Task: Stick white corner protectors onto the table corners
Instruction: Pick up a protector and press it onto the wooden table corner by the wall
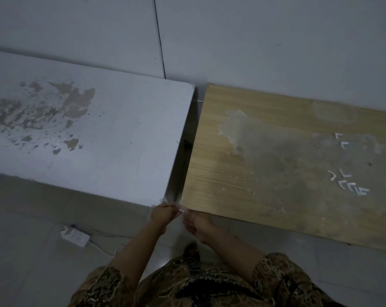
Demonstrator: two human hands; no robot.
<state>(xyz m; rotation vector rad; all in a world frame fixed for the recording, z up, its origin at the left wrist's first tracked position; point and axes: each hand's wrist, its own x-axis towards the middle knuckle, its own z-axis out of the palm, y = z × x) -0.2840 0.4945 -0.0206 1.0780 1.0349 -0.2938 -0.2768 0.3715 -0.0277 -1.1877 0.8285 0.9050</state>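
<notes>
One corner protector [180,207] sat pinched in the left hand [163,214] at the wooden table's [276,165] near corner, seemingly to line it up before pressing, while the right hand [196,224] hung relaxed just below. Several spare protectors [351,185] lay farther along that table, beside the white table [112,129]; no writing was legible.

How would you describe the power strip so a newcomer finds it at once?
Start at the white table on the left and drop to the floor below its near edge. There lies a white power strip, left of the person's left hand. It is the only corded thing there, unlike the small white corner protectors on the wooden table.
</notes>
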